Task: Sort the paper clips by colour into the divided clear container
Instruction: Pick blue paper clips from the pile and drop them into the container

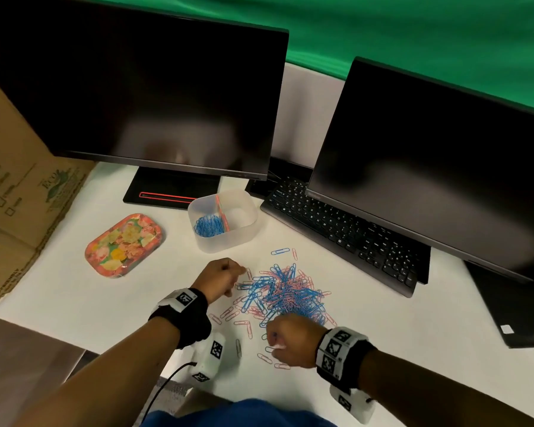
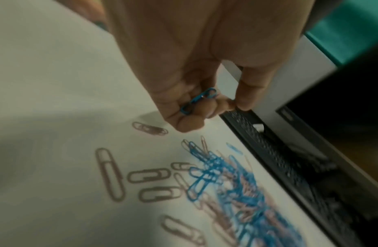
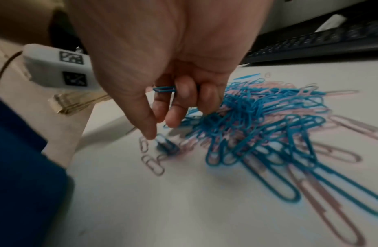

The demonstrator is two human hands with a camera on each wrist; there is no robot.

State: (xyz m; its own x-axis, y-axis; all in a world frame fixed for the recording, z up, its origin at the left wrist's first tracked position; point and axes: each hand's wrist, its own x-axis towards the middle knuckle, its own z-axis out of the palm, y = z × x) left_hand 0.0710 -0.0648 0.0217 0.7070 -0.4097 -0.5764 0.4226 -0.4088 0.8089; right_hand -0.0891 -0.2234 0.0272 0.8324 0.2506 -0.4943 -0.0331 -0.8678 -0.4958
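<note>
A heap of blue and pink paper clips (image 1: 285,295) lies on the white desk, seen closer as the clip heap (image 3: 268,120) and the clip heap (image 2: 232,183). The divided clear container (image 1: 247,232) stands behind it, blue clips (image 1: 209,225) in its left half. My left hand (image 1: 219,277) hovers at the heap's left edge, fingers curled round a blue clip (image 2: 198,101), thumb and fingertip pinched together. My right hand (image 1: 290,340) is at the heap's near edge, curled fingers keeping a blue clip (image 3: 164,88) in the palm while the thumb tip touches a clip on the desk.
Two dark monitors (image 1: 142,97) stand behind, with a black keyboard (image 1: 346,229) to the right of the heap. A flowered tray (image 1: 124,245) sits at left beside a cardboard box (image 1: 19,192). Loose pink clips (image 1: 244,323) scatter toward the desk's near edge.
</note>
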